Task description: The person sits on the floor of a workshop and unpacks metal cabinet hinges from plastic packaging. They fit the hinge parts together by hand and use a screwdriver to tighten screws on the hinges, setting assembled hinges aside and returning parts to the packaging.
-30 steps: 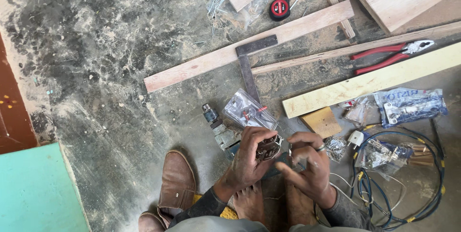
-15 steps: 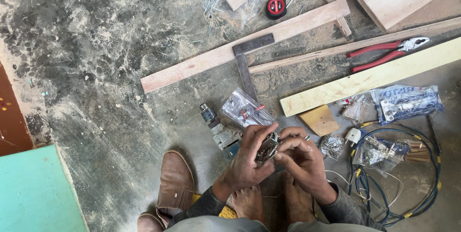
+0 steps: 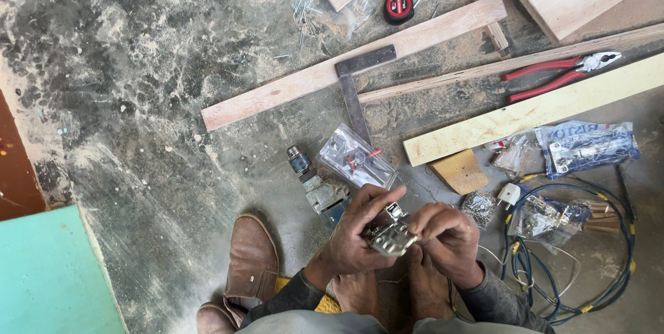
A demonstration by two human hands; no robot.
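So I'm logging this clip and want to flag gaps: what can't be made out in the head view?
- Metal hinge: its underside is covered by the left hand and right hand.
- Drill: its rear end is hidden behind the left hand.
- Clear packets: contents too small to tell.
- Blue cable: cut off by the bottom edge.
- Brown shoe: heel cut off at the bottom.

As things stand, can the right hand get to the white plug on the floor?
Probably yes, but it is busy: the right hand and left hand both hold the metal hinge. The white plug lies uncovered just right of it, with nothing between.
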